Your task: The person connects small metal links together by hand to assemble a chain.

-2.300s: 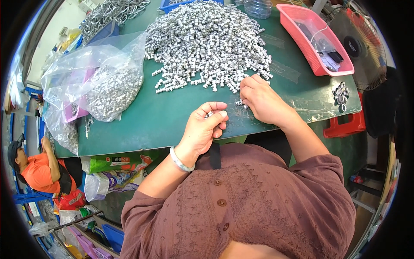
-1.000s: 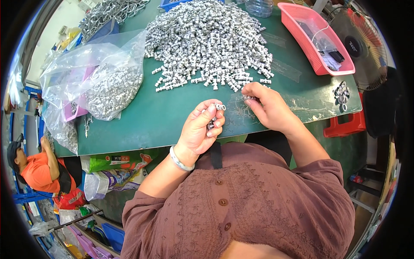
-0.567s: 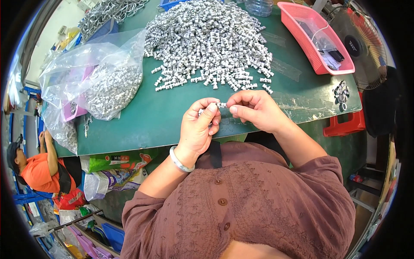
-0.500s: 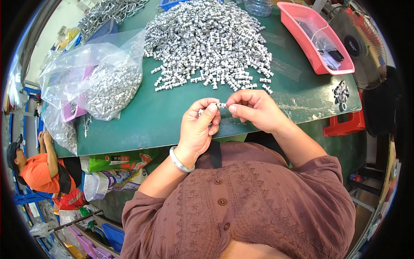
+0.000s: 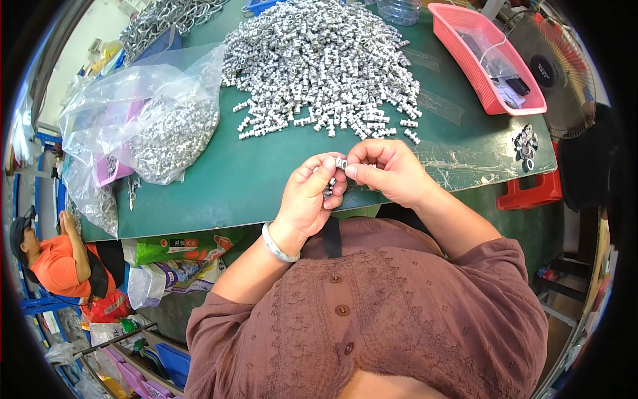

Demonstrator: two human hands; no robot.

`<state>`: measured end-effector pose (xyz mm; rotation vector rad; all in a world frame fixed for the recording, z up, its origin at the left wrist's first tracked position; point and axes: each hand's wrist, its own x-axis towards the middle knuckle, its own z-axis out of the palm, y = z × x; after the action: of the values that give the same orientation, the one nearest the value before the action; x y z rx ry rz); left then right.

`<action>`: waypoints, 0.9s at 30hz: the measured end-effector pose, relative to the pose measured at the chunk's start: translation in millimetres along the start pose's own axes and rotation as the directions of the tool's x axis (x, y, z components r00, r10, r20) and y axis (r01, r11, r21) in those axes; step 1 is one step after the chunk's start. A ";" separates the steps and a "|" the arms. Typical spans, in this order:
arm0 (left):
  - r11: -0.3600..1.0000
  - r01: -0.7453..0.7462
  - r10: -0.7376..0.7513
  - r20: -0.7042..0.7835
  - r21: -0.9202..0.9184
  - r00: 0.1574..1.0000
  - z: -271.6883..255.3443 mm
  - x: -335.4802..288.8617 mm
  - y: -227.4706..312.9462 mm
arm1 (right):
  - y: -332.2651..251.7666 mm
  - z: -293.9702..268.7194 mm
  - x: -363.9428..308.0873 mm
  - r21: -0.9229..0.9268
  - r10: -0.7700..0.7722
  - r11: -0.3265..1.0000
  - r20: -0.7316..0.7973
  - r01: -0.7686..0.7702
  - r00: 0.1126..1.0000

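Over the near edge of the green table (image 5: 219,193), my left hand (image 5: 299,199) pinches a small silvery metal fitting (image 5: 341,162) between thumb and forefinger. More little metal pieces (image 5: 329,189) sit under its curled fingers, partly hidden. The thumb and forefinger of my right hand (image 5: 395,174) close at the fitting's right end; whether they grip a separate small part there is too small to tell. Just beyond both hands spreads a large heap of similar ribbed metal fittings (image 5: 319,73).
On the left, a clear plastic bag (image 5: 176,136) of tiny metal parts lies by a pink-purple tray (image 5: 109,174). A pink basket (image 5: 468,70), a fan (image 5: 561,66), dark rings (image 5: 526,143) and a red stool (image 5: 531,191) are at right. A person in orange (image 5: 63,266) works at left.
The fitting has tilted, so its round end now shows between my fingertips. My right hand has shifted slightly left. The person in orange has moved their hands.
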<state>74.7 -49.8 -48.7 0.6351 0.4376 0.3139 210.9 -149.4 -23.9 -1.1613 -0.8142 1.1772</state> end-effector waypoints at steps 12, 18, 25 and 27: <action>0.994 -0.083 0.085 -0.024 0.076 0.996 2.7 -0.8 1.4 | 6.0 -2.8 0.8 -0.178 -0.067 0.982 -0.027 0.062 0.997; 0.975 -0.160 0.169 -0.043 0.153 0.985 5.0 -1.4 1.1 | 2.9 -3.8 2.4 -0.244 -0.060 0.969 -0.046 0.048 0.997; 0.995 -0.096 0.093 -0.136 -0.016 0.986 2.6 -2.3 5.9 | -18.5 -9.6 29.9 -0.263 0.066 0.962 -0.022 -0.069 0.998; 0.991 -0.035 0.022 -0.103 -0.128 0.994 -6.4 -2.2 7.6 | -33.0 -19.3 62.8 -0.356 0.080 0.927 -0.125 -0.120 0.989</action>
<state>68.6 -41.7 -47.9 0.5007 0.5016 0.3995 252.4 -92.6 -2.2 -1.5735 -0.9226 1.0616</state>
